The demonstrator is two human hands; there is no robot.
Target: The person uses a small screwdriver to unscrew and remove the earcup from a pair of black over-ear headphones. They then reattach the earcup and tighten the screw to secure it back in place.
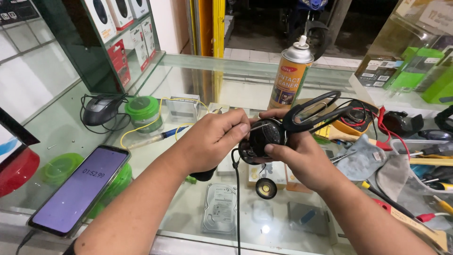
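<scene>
Right hand [302,158] grips the black headset earcup [264,137] at frame centre, above the glass worktop [198,80]. Left hand [214,139], at 9 o'clock of the earcup, is closed on a thin metal tool [257,126] whose tip meets the grille. Keep the earcup braced, apply light pressure only. A loose round speaker part [266,188] lies at 6 o'clock; the spray can [290,75] stands at 12 o'clock.

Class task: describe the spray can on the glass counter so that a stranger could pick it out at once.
Start at the glass counter and look just beyond the two hands holding black headphones. The spray can stands upright there. It alone is tall and orange with a silver shoulder and white nozzle.
</scene>
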